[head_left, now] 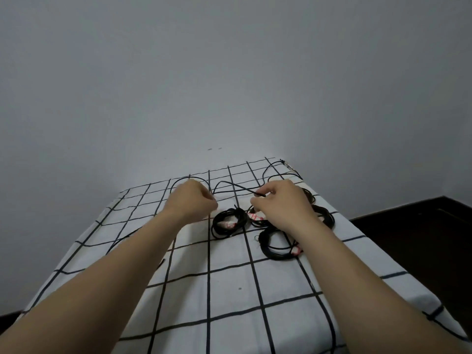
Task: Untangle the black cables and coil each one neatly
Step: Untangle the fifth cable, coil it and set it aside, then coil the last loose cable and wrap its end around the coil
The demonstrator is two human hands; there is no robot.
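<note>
**Item 1, loose black cable**: uncoiled, lying in slack curves over the far part of the desk and running between your two hands. One run is trailing off toward the far right corner.

**Item 2, left hand**: you are curling it into a fist. The grip is probably closing round the cable's left run, though the strand is hidden inside the fingers.

**Item 3, right hand**: you are pinching the cable near its end between thumb and fingertips, just above the coils.

**Item 4, centre coil**: already wound and resting between your hands.

**Item 5, near coil**: wound and lying beside your right forearm.

**Item 6, far coils**: partly showing behind your right hand.

**Handling note:** you are judged to be starting a fresh coil.
- Lift the strand clear of the centre coil so it is not snagging.
- Feed even loops from the left hand into the right.
- Let the cable twist freely as each loop is forming.
- Draw in the corner run slowly, watching for crossings.
</note>
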